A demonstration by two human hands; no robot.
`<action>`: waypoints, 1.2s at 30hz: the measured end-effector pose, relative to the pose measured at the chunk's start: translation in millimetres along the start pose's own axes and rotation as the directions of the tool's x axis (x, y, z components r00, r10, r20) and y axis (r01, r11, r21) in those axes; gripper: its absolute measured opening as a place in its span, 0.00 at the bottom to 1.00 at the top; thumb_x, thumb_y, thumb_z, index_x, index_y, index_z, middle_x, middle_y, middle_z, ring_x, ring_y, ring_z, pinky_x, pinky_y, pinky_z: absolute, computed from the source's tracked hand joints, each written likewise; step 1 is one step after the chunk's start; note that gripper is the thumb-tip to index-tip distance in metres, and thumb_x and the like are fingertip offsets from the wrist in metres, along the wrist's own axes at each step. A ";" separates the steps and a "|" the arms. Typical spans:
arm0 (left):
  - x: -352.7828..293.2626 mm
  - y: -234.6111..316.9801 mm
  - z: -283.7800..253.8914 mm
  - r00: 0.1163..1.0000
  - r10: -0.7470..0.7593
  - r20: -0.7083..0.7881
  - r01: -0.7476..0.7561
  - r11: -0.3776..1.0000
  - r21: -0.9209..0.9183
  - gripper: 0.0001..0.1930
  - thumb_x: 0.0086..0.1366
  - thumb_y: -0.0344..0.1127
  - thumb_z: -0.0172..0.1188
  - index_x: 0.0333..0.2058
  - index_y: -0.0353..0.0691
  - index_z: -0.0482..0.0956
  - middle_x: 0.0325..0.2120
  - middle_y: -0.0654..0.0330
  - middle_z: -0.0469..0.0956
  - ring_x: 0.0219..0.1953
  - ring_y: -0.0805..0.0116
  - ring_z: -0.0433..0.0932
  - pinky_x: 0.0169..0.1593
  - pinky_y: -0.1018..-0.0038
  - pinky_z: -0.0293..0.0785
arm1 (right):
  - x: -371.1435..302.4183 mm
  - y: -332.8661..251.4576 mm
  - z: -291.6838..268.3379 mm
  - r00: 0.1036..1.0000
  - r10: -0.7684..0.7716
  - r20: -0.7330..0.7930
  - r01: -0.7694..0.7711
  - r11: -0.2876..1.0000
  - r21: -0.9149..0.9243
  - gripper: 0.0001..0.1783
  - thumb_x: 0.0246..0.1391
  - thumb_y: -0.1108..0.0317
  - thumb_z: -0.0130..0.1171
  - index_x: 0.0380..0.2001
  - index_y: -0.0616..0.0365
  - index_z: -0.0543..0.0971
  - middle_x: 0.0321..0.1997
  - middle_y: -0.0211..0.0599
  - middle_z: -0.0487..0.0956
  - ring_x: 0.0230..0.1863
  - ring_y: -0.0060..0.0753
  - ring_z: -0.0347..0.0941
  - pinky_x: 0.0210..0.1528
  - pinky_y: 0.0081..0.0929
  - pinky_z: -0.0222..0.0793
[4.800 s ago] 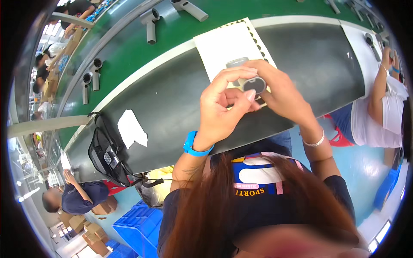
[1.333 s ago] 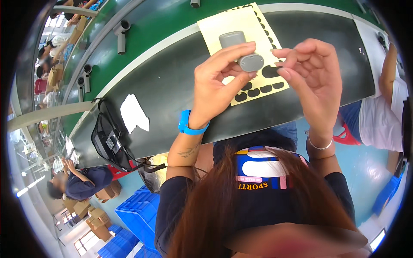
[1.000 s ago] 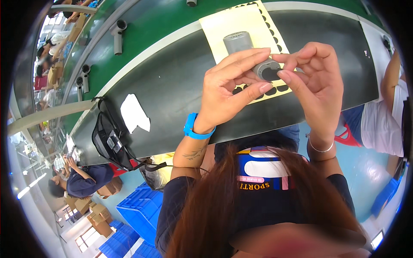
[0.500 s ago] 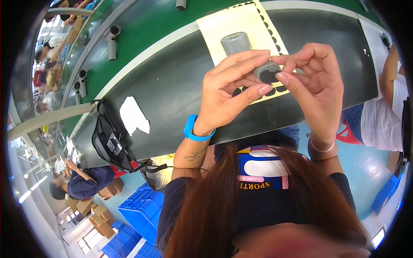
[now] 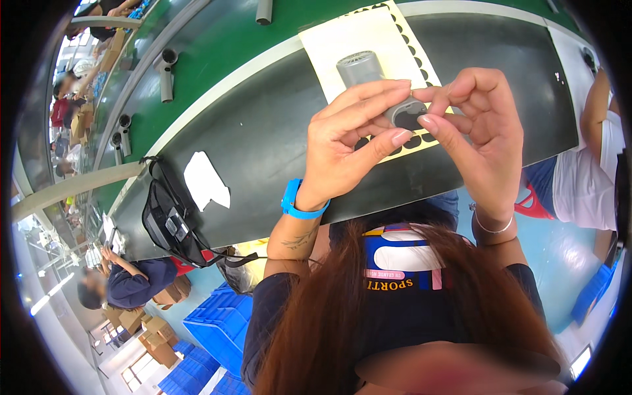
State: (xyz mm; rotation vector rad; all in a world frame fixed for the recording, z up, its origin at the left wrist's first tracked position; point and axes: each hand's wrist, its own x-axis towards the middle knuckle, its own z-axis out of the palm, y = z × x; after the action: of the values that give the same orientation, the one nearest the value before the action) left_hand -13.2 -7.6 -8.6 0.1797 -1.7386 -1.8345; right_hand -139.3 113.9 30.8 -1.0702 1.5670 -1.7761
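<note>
My left hand (image 5: 352, 135) is wrapped round a grey hair dryer (image 5: 359, 68), whose vented cylinder points away from me over a yellow sheet (image 5: 329, 43). The dryer's round near end faces me between my hands. A black round sticker (image 5: 409, 118) covers much of that end. My right hand (image 5: 484, 125) reaches in from the right, its thumb and forefinger closed at the sticker's edge, other fingers curled. Dark round shapes like the sticker line the sheet's right and lower edges. Part of the dryer is hidden behind my left fingers.
On the green belt (image 5: 204, 59) past the dark table (image 5: 263, 131) lie several grey dryers (image 5: 166, 79). A black bag (image 5: 172, 224) and a white paper (image 5: 206, 181) are at the left. Blue crates (image 5: 220, 322) stand below; a co-worker sits to the right (image 5: 582, 178).
My right fingertips have shifted slightly with the sticker, and the dryer's near end is turned a little. The dryers on the belt have slid slightly toward the left and nearer.
</note>
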 end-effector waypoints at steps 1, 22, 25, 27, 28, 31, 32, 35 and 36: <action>-0.2 0.1 -0.1 1.000 0.001 0.001 -0.001 1.000 0.000 0.22 0.54 0.19 0.62 0.50 0.31 0.75 0.50 0.51 0.71 0.37 0.73 0.77 0.40 0.80 0.79 | 0.0 -0.4 0.0 1.000 0.001 0.005 -0.001 1.000 -0.012 0.18 0.48 0.87 0.56 0.40 0.62 0.64 0.36 0.35 0.72 0.47 0.32 0.74 0.46 0.21 0.74; -1.7 -0.3 0.7 1.000 0.001 0.004 -0.001 1.000 0.011 0.20 0.56 0.19 0.60 0.50 0.31 0.75 0.50 0.50 0.71 0.37 0.72 0.77 0.40 0.79 0.79 | -0.2 -5.4 1.2 1.000 0.020 0.000 -0.020 0.996 -0.090 0.18 0.48 0.86 0.57 0.41 0.61 0.64 0.35 0.34 0.72 0.46 0.30 0.75 0.45 0.20 0.74; -1.6 0.2 1.1 1.000 0.003 0.008 -0.003 1.000 0.009 0.20 0.56 0.19 0.60 0.50 0.30 0.74 0.50 0.50 0.71 0.37 0.72 0.77 0.40 0.79 0.79 | 0.2 -6.5 1.4 1.000 0.025 0.001 -0.025 0.995 -0.100 0.18 0.48 0.86 0.57 0.41 0.61 0.65 0.35 0.34 0.72 0.46 0.30 0.74 0.45 0.21 0.74; -1.6 1.1 1.7 1.000 -0.004 0.006 0.004 1.000 -0.008 0.20 0.56 0.19 0.60 0.49 0.30 0.74 0.50 0.50 0.71 0.37 0.71 0.78 0.40 0.79 0.79 | 0.0 -7.3 1.8 1.000 0.025 -0.002 -0.025 0.994 -0.107 0.19 0.48 0.86 0.56 0.41 0.61 0.65 0.35 0.34 0.72 0.46 0.29 0.74 0.45 0.21 0.74; -1.4 1.4 2.1 1.000 -0.003 0.008 0.003 1.000 -0.008 0.20 0.56 0.19 0.60 0.49 0.30 0.74 0.50 0.50 0.71 0.37 0.71 0.78 0.40 0.79 0.79 | -0.2 -7.8 1.9 1.000 0.025 -0.003 -0.025 0.993 -0.114 0.19 0.48 0.86 0.56 0.42 0.61 0.65 0.35 0.34 0.72 0.46 0.29 0.75 0.45 0.21 0.74; -2.4 0.8 2.5 1.000 0.004 0.005 -0.004 1.000 0.001 0.19 0.57 0.19 0.60 0.49 0.30 0.74 0.50 0.50 0.71 0.37 0.71 0.78 0.40 0.79 0.79 | -2.0 -8.3 2.8 1.000 -0.006 -0.004 0.005 0.986 -0.168 0.20 0.49 0.86 0.56 0.44 0.61 0.65 0.35 0.33 0.73 0.45 0.27 0.75 0.44 0.20 0.73; -3.0 0.5 2.6 1.000 -0.004 0.000 0.004 1.000 0.011 0.19 0.57 0.19 0.60 0.49 0.30 0.74 0.50 0.50 0.71 0.37 0.71 0.78 0.40 0.79 0.79 | -2.6 -7.3 3.0 1.000 -0.006 -0.005 0.005 0.986 -0.167 0.20 0.49 0.86 0.56 0.44 0.61 0.65 0.35 0.33 0.73 0.45 0.27 0.75 0.44 0.20 0.73; -3.1 1.7 4.4 1.000 -0.006 0.003 0.006 0.999 0.033 0.19 0.57 0.19 0.60 0.49 0.30 0.75 0.49 0.50 0.71 0.37 0.71 0.79 0.39 0.79 0.79 | -4.4 -8.9 3.2 0.999 -0.039 -0.023 0.032 0.968 -0.248 0.21 0.49 0.85 0.55 0.45 0.61 0.64 0.35 0.34 0.74 0.43 0.26 0.75 0.43 0.19 0.72; -3.2 1.6 4.7 1.000 -0.002 0.006 0.002 0.999 0.049 0.19 0.57 0.19 0.60 0.49 0.30 0.75 0.49 0.50 0.71 0.36 0.71 0.79 0.39 0.79 0.79 | -4.7 -9.4 4.0 0.998 -0.051 -0.032 0.040 0.958 -0.284 0.21 0.49 0.85 0.55 0.45 0.62 0.64 0.34 0.34 0.74 0.42 0.25 0.76 0.43 0.19 0.72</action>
State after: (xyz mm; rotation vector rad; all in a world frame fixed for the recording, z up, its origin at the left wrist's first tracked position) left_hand -12.4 -1.9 -7.4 0.1961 -1.7891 -1.7964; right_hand -132.4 117.2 39.0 -1.2173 1.8775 -1.6435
